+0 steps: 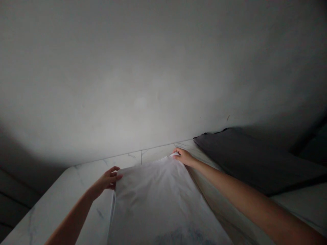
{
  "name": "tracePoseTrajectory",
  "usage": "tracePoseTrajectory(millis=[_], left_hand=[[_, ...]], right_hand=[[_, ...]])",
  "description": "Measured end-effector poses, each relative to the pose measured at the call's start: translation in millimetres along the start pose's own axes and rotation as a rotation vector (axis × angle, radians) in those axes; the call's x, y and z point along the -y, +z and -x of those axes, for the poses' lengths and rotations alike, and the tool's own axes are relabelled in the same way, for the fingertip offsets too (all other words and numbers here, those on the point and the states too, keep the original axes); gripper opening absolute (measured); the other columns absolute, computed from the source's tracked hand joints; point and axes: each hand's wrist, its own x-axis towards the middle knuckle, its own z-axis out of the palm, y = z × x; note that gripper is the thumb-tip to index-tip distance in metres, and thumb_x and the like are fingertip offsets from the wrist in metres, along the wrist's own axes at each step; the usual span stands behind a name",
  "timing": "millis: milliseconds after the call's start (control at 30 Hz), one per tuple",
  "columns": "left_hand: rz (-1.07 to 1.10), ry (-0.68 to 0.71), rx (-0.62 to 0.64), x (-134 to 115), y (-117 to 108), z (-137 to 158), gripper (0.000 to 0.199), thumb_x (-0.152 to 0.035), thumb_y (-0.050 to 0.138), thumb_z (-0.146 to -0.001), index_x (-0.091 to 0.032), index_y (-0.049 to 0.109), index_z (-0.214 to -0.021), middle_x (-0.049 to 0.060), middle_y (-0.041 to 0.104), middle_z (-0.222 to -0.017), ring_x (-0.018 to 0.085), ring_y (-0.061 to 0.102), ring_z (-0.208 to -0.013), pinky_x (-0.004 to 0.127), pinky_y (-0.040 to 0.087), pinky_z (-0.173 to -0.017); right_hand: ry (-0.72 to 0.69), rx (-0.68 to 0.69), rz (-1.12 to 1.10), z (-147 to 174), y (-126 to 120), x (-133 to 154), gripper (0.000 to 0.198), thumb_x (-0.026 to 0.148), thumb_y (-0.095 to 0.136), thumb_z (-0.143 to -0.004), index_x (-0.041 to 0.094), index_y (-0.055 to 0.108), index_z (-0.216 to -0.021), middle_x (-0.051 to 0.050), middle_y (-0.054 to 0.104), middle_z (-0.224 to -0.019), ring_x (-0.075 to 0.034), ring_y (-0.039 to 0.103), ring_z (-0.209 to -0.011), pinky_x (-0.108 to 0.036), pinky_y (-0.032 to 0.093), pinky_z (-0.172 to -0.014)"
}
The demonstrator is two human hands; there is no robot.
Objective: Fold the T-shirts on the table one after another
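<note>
A white cloth [155, 200], possibly a garment, lies spread on a marble-patterned surface [84, 180]. Soft creases run down it, and a blue-grey print shows near the bottom of the view. My right hand [182, 156] pinches the cloth's far right corner, where a small fold of fabric sticks out between thumb and fingers. At the far left corner, my left hand [107, 180] has its thumb and fingers closed on the edge, with the fingertips partly hidden. The near end of the cloth runs out of view.
A dark grey folded cloth [250, 156] lies on the right, beyond my right forearm. Behind the surface's far edge rises a plain pale wall [143, 85]. Dark slatted shapes [15, 197] stand at the lower left, and the right edge is in shadow.
</note>
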Motion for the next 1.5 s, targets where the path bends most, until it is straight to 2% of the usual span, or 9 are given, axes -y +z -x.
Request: tracePoseTrajectory(millis=[267, 400, 533, 667, 833, 933, 1133, 1300, 1500], left_hand=[[-0.418, 0.050, 0.261, -11.2, -15.9, -13.6, 0.055, -0.071, 0.069, -0.055, -0.019, 0.057, -0.069, -0.004, 0.051, -0.049, 0.010, 0.045, -0.042, 0.022, 0.032, -0.043], [-0.514, 0.079, 0.265, -22.9, -24.9, -22.6, 0.049, -0.066, 0.072, -0.056, -0.019, 0.060, -0.059, -0.004, 0.049, -0.047, 0.010, 0.043, -0.042, 0.022, 0.030, -0.042], [-0.521, 0.100, 0.162, -18.0, -21.3, -37.7, 0.047, -0.061, 0.076, -0.050, -0.020, 0.055, -0.056, -0.005, 0.049, -0.047, 0.011, 0.045, -0.042, 0.022, 0.030, -0.041], [-0.477, 0.116, -0.095, 0.4, -10.5, -45.6, 0.047, -0.062, 0.072, -0.049, -0.021, 0.048, -0.055, -0.005, 0.048, -0.045, 0.013, 0.046, -0.043, 0.023, 0.033, -0.044], [-0.506, 0.017, -0.506, 10.9, 19.2, -27.8, 0.035, -0.054, 0.053, -0.075, -0.022, 0.055, -0.088, 0.006, 0.069, -0.073, 0.024, 0.065, -0.069, 0.028, 0.043, -0.057], [-0.712, 0.042, -0.664, 8.4, 43.0, -10.3, 0.034, -0.049, 0.036, -0.089, -0.024, 0.051, -0.107, 0.011, 0.071, -0.092, 0.027, 0.067, -0.083, 0.030, 0.043, -0.064], [-0.907, 0.157, -0.554, 5.4, 55.6, -3.7, 0.031, -0.045, 0.030, -0.096, -0.025, 0.044, -0.114, 0.007, 0.072, -0.090, 0.024, 0.068, -0.084, 0.027, 0.040, -0.064], [-0.954, 0.058, -0.609, 2.7, 60.8, -2.5, 0.040, -0.050, 0.032, -0.095, -0.021, 0.041, -0.121, 0.013, 0.072, -0.099, 0.030, 0.069, -0.088, 0.033, 0.044, -0.067], [-0.860, -0.029, -0.632, 8.6, 66.7, 31.5, 0.048, -0.049, 0.034, -0.093, -0.016, 0.038, -0.128, 0.019, 0.071, -0.104, 0.035, 0.069, -0.095, 0.040, 0.049, -0.072]], right_hand=[[0.089, 0.331, 0.088, -12.5, -27.4, 10.8, 0.029, 0.026, 0.069, -0.072, 0.020, 0.045, -0.057, 0.008, 0.044, -0.050, -0.010, 0.044, -0.054, -0.020, 0.030, -0.055], [0.152, 0.450, 0.142, -29.3, -37.9, 11.7, 0.037, 0.038, 0.075, -0.070, 0.022, 0.045, -0.056, 0.007, 0.045, -0.042, -0.011, 0.045, -0.044, -0.022, 0.030, -0.049], [0.142, 0.378, 0.263, -34.4, -28.1, 6.5, 0.028, 0.031, 0.075, -0.072, 0.019, 0.053, -0.058, 0.005, 0.050, -0.045, -0.012, 0.050, -0.050, -0.022, 0.032, -0.052], [0.119, 0.205, 0.320, -21.3, -10.9, 3.7, 0.022, 0.030, 0.063, -0.084, 0.017, 0.060, -0.068, -0.001, 0.061, -0.065, -0.015, 0.056, -0.070, -0.023, 0.031, -0.060], [0.215, -0.113, 0.449, 3.4, 11.5, 16.4, 0.020, 0.032, 0.051, -0.094, 0.017, 0.060, -0.102, -0.010, 0.071, -0.094, -0.020, 0.062, -0.082, -0.026, 0.033, -0.062], [0.241, -0.171, 0.514, 12.3, 23.9, 22.4, 0.022, 0.029, 0.043, -0.098, 0.017, 0.053, -0.114, -0.011, 0.072, -0.096, -0.021, 0.065, -0.084, -0.026, 0.035, -0.062], [0.163, -0.091, 0.675, 12.7, 26.0, 15.1, 0.028, 0.037, 0.039, -0.101, 0.019, 0.050, -0.119, -0.009, 0.072, -0.099, -0.022, 0.069, -0.087, -0.026, 0.041, -0.062], [0.233, -0.098, 0.676, 15.4, 25.7, 22.2, 0.032, 0.038, 0.042, -0.100, 0.016, 0.047, -0.123, -0.011, 0.072, -0.099, -0.023, 0.069, -0.092, -0.027, 0.046, -0.068], [0.412, -0.148, 0.556, 47.1, 11.9, 30.2, 0.038, 0.036, 0.048, -0.096, 0.010, 0.046, -0.123, -0.016, 0.071, -0.106, -0.026, 0.068, -0.098, -0.030, 0.047, -0.072]])
